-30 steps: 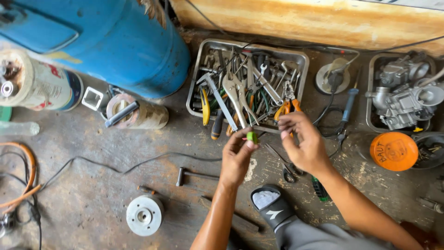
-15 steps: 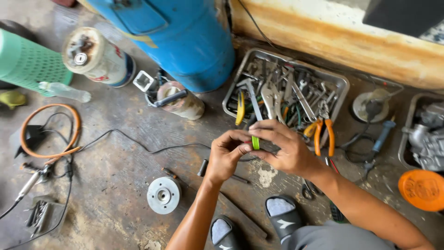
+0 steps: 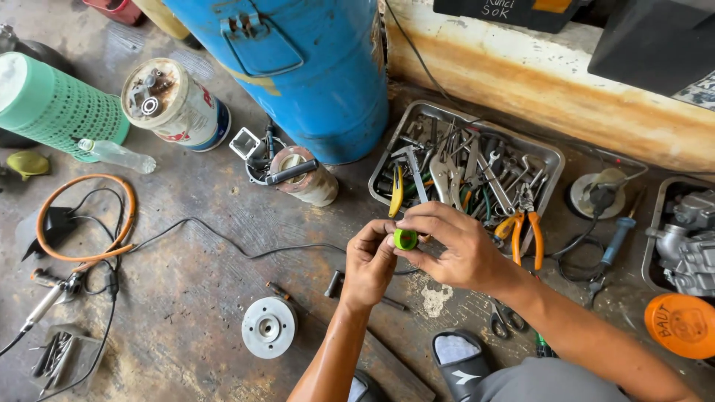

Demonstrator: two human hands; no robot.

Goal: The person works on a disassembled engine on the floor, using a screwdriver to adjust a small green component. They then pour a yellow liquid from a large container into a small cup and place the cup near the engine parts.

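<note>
Both my hands meet above the concrete floor, pinching one small green round part between them. My left hand grips it from the left with thumb and fingertips. My right hand closes over it from the right and above. Just behind the hands stands a metal tray crowded with wrenches and pliers. Orange-handled pliers hang over its front edge beside my right wrist.
A big blue drum stands at the back. A round metal hub, a black cable, a paint can, a green basket, an orange hose loop and an orange lid lie around. My sandalled foot is below.
The view has swung left and closer. My hands still hold the green part, now turned so its round face points up, with the right hand more over it.
</note>
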